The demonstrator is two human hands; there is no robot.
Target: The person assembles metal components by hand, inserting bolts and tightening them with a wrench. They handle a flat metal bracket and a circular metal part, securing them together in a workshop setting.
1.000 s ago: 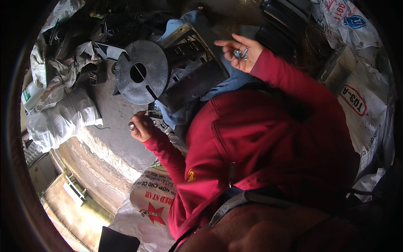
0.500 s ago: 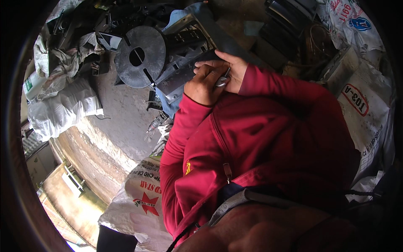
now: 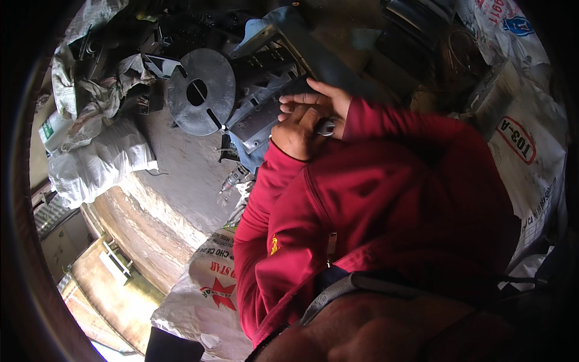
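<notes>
Both my hands meet in front of my chest, beside a dark metal housing (image 3: 268,117). My left hand (image 3: 297,133) has its fingers curled in over my right palm. A small shiny metal piece (image 3: 326,127) shows at its edge, between the two hands; its kind is hidden. Behind it, my right hand (image 3: 335,99) has its thumb stretched out and its fingers extended, partly covered by the left. Left of the housing is a round grey metal disc (image 3: 211,69) with a central hole and slots.
Under the housing lies blue cloth (image 3: 256,27). A drill-like tool (image 3: 234,178) rests on the floor near my left sleeve. White plastic sacks (image 3: 99,160) lie at the left, a printed sack (image 3: 193,301) at lower left, and another white sack (image 3: 518,145) at the right.
My hands stay together; the left has turned slightly, so the shiny metal piece shows a different, more ring-like side. The whole view has shifted slightly, with surroundings at the left appearing further right and lower.
</notes>
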